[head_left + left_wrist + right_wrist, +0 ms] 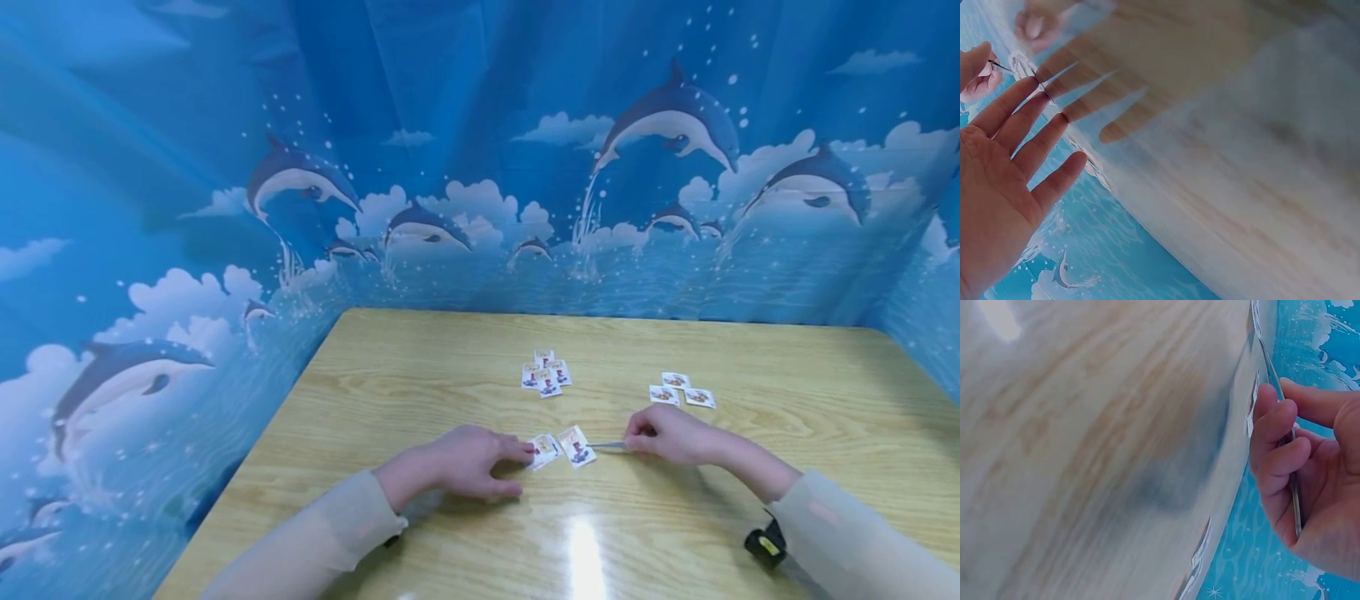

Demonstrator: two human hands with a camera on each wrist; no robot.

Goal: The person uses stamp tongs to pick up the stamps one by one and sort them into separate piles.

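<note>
My left hand point(480, 461) rests its outstretched fingertips on a small overlapping pile of picture cards point(544, 450). In the left wrist view its fingers point(1041, 156) are spread and straight at the tabletop. My right hand point(671, 434) grips slim metal tweezers point(609, 445), pointing left. In the right wrist view the tweezers point(1296, 500) run along the palm beneath curled fingers. The tip meets the right edge of a single card point(577, 447), just right of the pile; whether it pinches the card I cannot tell.
Farther back on the wooden table point(420, 367) lies a cluster of several similar cards point(547, 382). Three cards with orange pictures point(664, 395) lie beyond my right hand. A blue dolphin-print curtain point(465, 150) stands behind the table.
</note>
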